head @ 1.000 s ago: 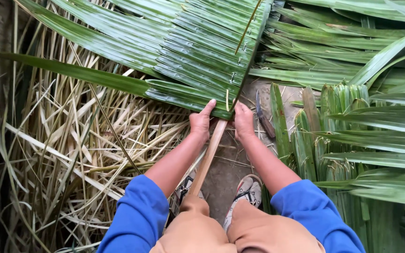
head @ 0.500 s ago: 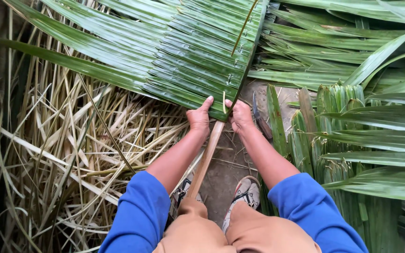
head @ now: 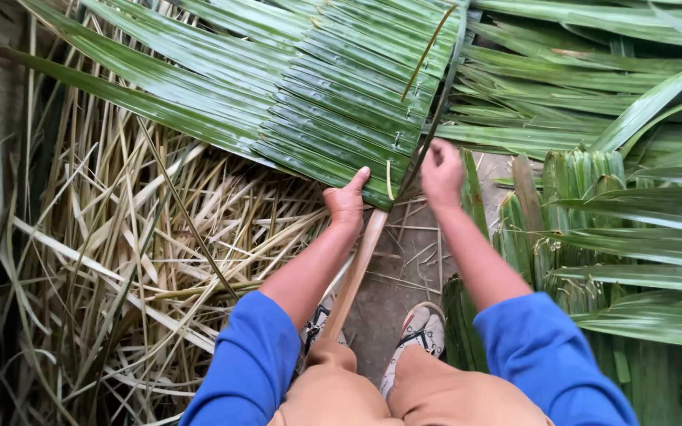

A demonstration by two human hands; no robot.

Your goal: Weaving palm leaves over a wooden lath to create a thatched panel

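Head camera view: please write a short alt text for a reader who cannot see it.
Two bare hands, left hand and right hand, grip the near edge of a woven green palm-leaf panel. Dry straw lies left, green fronds right.

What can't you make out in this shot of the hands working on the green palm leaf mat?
Head view:
- Left hand: fingers tucked under the woven green mat, hidden.
- Right hand: seen from the back, so whatever it pinches is hidden.
- Wooden stick: lower end hidden behind the knees.
- Mat's far edge: cut off by the frame top.
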